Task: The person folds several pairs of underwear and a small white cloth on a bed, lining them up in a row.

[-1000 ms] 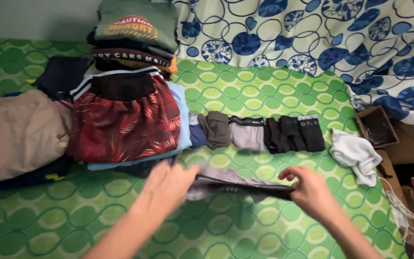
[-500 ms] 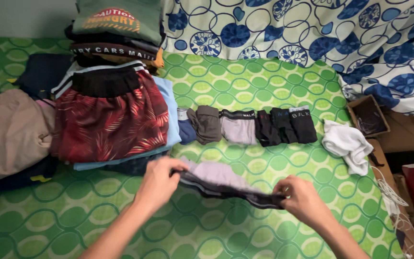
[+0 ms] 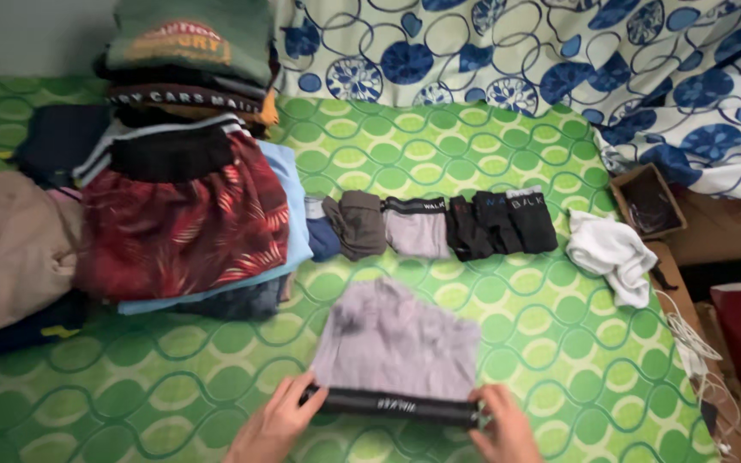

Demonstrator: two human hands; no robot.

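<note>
A green patterned bedsheet (image 3: 490, 326) covers the bed. Left of the grey underwear (image 3: 396, 347) sits a red leaf-print shorts pile (image 3: 182, 227); beyond it, a row of folded underwear (image 3: 430, 225). The underwear lies flat, its black waistband pinched by the left hand (image 3: 278, 424) and right hand (image 3: 504, 429).

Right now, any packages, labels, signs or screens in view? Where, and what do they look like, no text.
Cardboard box: right edge of the bed, small, open, brown, dark inside.
Printed shirt: top of the folded stack at upper left, green with an orange and white graphic.
Waistband label: on the grey underwear, between the left hand and right hand, black band with pale print.
No signs or screens.
</note>
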